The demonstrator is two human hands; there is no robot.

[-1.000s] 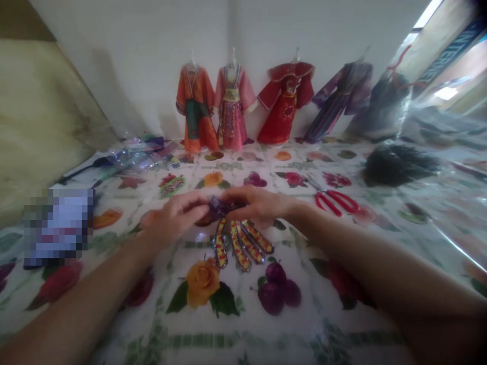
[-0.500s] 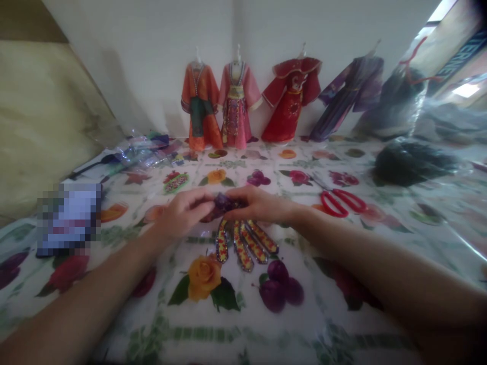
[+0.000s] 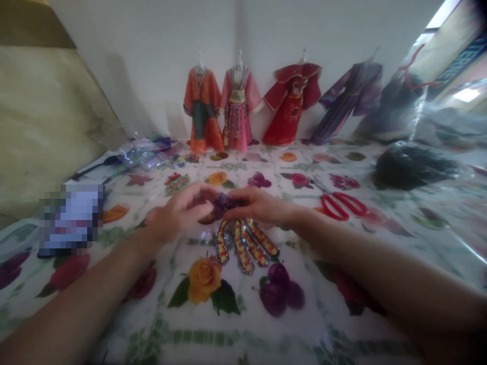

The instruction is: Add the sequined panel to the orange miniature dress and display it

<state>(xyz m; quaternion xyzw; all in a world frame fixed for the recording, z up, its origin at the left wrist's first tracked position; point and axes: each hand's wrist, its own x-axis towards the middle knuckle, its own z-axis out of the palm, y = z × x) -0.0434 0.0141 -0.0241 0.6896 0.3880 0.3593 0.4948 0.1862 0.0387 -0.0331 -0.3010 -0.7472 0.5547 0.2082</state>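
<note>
My right hand (image 3: pixel 262 205) has its thumb and fingers closed on a small dark purple piece of shiny, crumpled-looking material (image 3: pixel 223 201), held just above the counter (image 3: pixel 228 350), which wears a white covering printed with fruit and flowers. My left hand (image 3: pixel 184 207) has just loosened: half a second ago its thumb and forefinger were pinched at the piece's edge, and now they stand apart, the forefinger's tip right beside it. I can't tell whether it touches. I take that to mean the right hand alone carries the piece, leaving the left free to regrip. Four narrow yellow-and-red strips with dark, glittering edges (image 3: pixel 243 251) fan toward me from under my right hand, as they did a second ago; whether they join the purple piece is hidden.

Farther out, metal scissors with red looped handles (image 3: pixel 340 205) lie on my right, and a flat, pixelated slab (image 3: pixel 74 218) on my left, its face unreadable. Along the wall stand small robes of orange and green (image 3: pixel 201 101), pink (image 3: pixel 236 106), red (image 3: pixel 291 109) and purple (image 3: pixel 348 104) cloth; I can read no labels on them. The only writing I make out is "TERNET", cut off at its start, on a blue banner (image 3: pixel 466 61) at upper right.
</note>
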